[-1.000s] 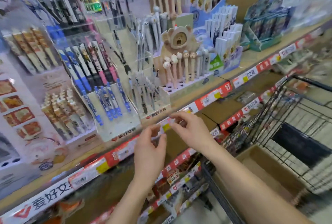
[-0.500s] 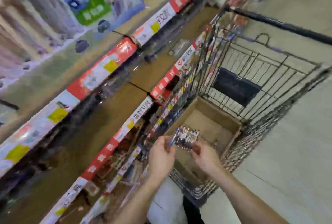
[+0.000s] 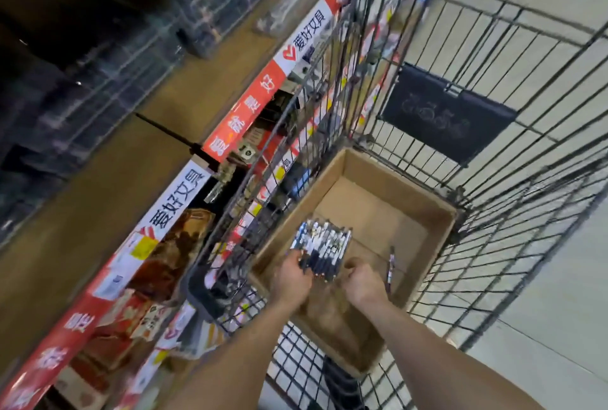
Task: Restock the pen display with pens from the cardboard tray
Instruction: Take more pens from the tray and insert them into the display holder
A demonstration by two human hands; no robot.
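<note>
Only one view exists: a wide-angle camera on the person's head, looking steeply down into the wire cart [image 3: 487,208], close above the cardboard tray [image 3: 394,189] at centre. The frame is tilted, so the shelf edge [image 3: 177,202] runs from 7 to 1 o'clock; forearms [image 3: 230,360] enter from 6 o'clock.

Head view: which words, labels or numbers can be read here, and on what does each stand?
"爱好文具": on the white parts of the shelf-edge strip, seen twice.
White characters on the red part: too blurred.
Print on the pens, the small label and the cart's dark panel: unreadable.
</note>
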